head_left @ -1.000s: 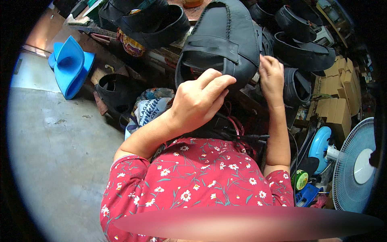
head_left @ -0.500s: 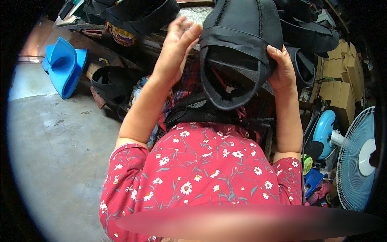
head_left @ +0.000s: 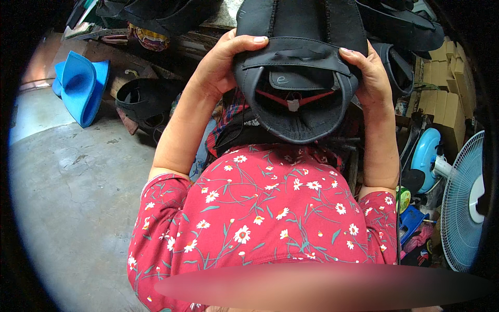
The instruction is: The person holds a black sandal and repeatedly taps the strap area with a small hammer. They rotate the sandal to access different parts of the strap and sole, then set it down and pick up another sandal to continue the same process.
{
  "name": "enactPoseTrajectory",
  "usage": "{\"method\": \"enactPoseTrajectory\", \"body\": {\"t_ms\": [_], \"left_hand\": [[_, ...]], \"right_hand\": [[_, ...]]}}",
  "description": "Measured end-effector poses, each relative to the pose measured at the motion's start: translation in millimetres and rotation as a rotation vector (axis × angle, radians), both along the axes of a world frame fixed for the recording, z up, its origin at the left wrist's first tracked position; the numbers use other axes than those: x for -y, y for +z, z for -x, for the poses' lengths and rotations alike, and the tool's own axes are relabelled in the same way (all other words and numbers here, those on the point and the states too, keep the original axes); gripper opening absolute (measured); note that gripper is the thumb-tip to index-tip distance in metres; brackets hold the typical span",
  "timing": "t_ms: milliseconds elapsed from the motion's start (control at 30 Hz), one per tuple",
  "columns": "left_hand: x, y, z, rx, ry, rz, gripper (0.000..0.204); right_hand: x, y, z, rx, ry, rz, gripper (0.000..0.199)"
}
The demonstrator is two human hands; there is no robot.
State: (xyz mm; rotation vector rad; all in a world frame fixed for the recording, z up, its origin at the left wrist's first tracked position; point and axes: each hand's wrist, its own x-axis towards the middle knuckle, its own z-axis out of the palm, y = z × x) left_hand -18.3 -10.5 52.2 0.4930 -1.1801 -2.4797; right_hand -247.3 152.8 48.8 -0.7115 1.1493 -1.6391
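A black loafer upper (head_left: 301, 52) is raised in front of me, its opening toward me. It has two stitched seams along the vamp, a cross strap and a tongue with a light mark. A red band and a small pale tag show inside the opening. My left hand (head_left: 224, 60) grips its left side, thumb lying on top near the strap. On the opposite side my right hand (head_left: 371, 78) holds it, thumb on the strap's end. The fingers of both hands are partly hidden behind the upper, and its far end is cut off by the frame.
More black uppers lie on the workbench at the back left (head_left: 161, 15) and back right (head_left: 403, 26). Another black upper (head_left: 148, 99) hangs at the left beside a curled blue foam sheet (head_left: 86, 86). Tan cardboard boxes (head_left: 442, 114) and a fan (head_left: 462, 208) stand right.
My left hand, raised and apart from the upper before, now grips its left side. The upper has turned so its opening and tongue face me more squarely.
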Motion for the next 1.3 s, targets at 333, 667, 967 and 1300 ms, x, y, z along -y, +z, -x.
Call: {"method": "enactPoseTrajectory", "body": {"t_ms": [333,667,967,1300], "left_hand": [[1.4,-18.3,7.5,-0.192,-0.042,-0.257,0.034],[-35.4,48.8,13.7,-0.038,0.447,1.975,0.046],[-40.0,49.9,12.2,-0.124,0.403,1.966,0.014],[-2.2,6.5,9.8,-0.018,-0.013,0.047,0.05]], "right_hand": [[7.8,-0.3,-15.7,0.2,0.091,0.276,0.036],[22.0,-3.9,-6.0,0.205,0.023,0.233,0.037],[20.0,-7.7,-6.7,0.128,0.011,0.263,0.035],[20.1,-24.1,21.9,0.255,0.13,0.361,0.026]]}}
